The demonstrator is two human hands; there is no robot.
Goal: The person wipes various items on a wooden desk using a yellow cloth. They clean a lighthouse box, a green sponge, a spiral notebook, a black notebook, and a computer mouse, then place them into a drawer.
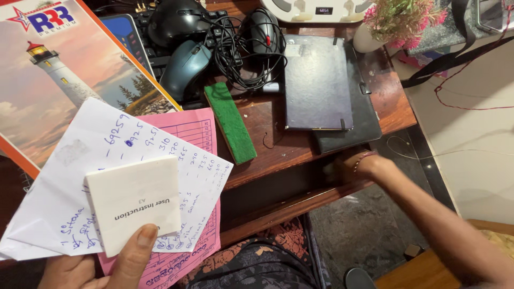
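Two hands in play here. The left hand (91, 267) sits at the bottom edge of the view, closed on a fanned stack of papers with the thumb pressed flat on top: a small white booklet (134, 203) uppermost, a folded white sheet with blue handwriting (69, 171) under it, and a pink printed form (187, 134) at the back. The stack pokes up and out past the fingers, and its top corner overlaps a big glossy calendar with a lighthouse picture (48, 69) lying further up-left of that hand.

The right hand (361, 163) is stretched out ahead into the open slot under the front edge of the wooden table (267, 118), a bracelet on the wrist. The fingers are hidden in the shadow in there, so I can't tell how open it is or whether it has hold of anything. Room's tight around it: the table edge is just above, a lower wooden ledge just below.

Just beyond the right hand, a dark notebook (317, 80) lies on a black folder (364, 123) whose corner hangs over the table edge. Left of that is a green-faced eraser block (230, 122), with a bit of bare wood between them. Further out it's crowded: a grey mouse (184, 67), a black mouse (265, 32) in a tangle of cable, and a pot of pink flowers (399, 21) at the far right corner.
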